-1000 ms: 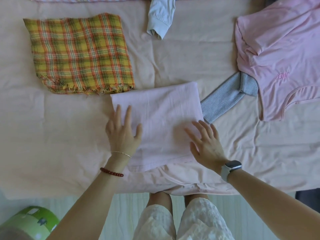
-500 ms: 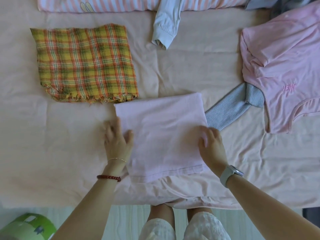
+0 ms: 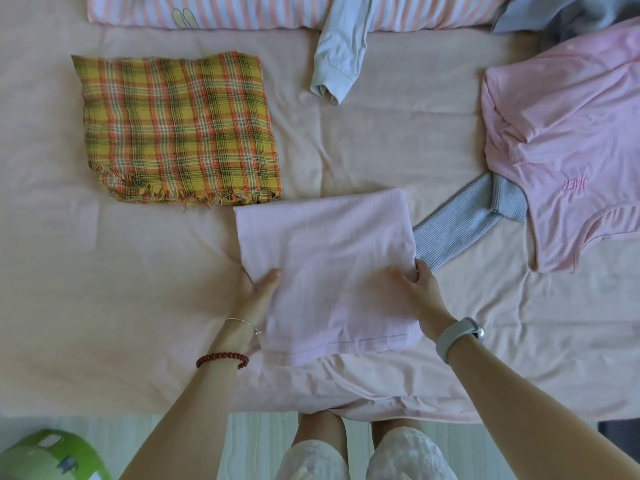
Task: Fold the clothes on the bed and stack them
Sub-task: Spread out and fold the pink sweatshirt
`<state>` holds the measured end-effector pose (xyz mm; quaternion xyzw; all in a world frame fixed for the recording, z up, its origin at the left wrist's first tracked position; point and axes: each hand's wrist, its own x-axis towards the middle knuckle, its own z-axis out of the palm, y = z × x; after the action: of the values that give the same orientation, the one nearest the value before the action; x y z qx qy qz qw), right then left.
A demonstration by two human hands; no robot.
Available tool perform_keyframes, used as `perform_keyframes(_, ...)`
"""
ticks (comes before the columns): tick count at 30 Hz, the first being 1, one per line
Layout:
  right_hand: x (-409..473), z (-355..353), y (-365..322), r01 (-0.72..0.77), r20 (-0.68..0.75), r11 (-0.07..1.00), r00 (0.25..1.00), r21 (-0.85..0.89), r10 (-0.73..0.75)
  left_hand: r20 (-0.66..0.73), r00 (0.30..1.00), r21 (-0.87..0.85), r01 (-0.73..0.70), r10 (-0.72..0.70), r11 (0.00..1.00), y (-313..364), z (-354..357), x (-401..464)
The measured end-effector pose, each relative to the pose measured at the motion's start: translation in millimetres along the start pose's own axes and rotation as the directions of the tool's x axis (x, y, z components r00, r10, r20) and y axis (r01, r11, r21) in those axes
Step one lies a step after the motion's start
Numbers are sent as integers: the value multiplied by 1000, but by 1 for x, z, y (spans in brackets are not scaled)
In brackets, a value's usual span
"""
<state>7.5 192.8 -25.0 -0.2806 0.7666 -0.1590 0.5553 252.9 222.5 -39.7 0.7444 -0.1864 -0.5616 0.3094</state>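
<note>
A bed (image 3: 104, 289) in a peach sheet carries a folded pink cloth (image 3: 329, 268) at its near edge. The left hand (image 3: 258, 289) and right hand (image 3: 415, 289) each pinch a side of it, thumbs on top. A plaid cloth (image 3: 176, 126) lies far left, a pink shirt (image 3: 561, 143) right.

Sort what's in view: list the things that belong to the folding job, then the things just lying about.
Job: pale pink folded cloth, gripped by left hand and right hand; plaid cloth; pink shirt; grey ribbed garment; light blue sleeve.

Lying about: striped pillow; green object on the floor.
</note>
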Motion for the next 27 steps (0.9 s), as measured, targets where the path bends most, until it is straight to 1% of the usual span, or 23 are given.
perform_keyframes(3, -7, 1, 0, 81, -34, 997, 996, -13, -81, -31, 995, 53, -93, 95, 994, -1, 4, -6)
perform_keyframes(7, -25, 3, -3, 200, -94, 980, 975, -14, -201, -78, 969, 125, -225, 236, 966, 10, 14, -27)
perform_keyframes(10, -47, 3, -13, 277, -125, 961, 953, -5, -276, -91, 944, 74, -310, 316, 948, 26, 10, -45)
perform_keyframes(14, -70, 6, -46, 388, -151, 921, 913, 31, -379, -134, 900, 29, -415, 415, 909, 60, -18, -52)
perform_keyframes(18, -63, 39, -100, 450, -78, 889, 893, 82, -444, -230, 855, 7, -477, 466, 879, 107, -60, -25)
perform_keyframes(22, -39, 96, -163, 502, -6, 855, 863, 130, -505, -320, 776, 104, -542, 544, 834, 159, -108, 24)
perform_keyframes(24, -27, 124, -192, 508, 12, 847, 857, 161, -516, -373, 744, 151, -540, 554, 828, 183, -131, 51)
perform_keyframes(27, -6, 161, -223, 491, 53, 847, 858, 204, -511, -397, 742, 195, -508, 541, 839, 207, -159, 93)
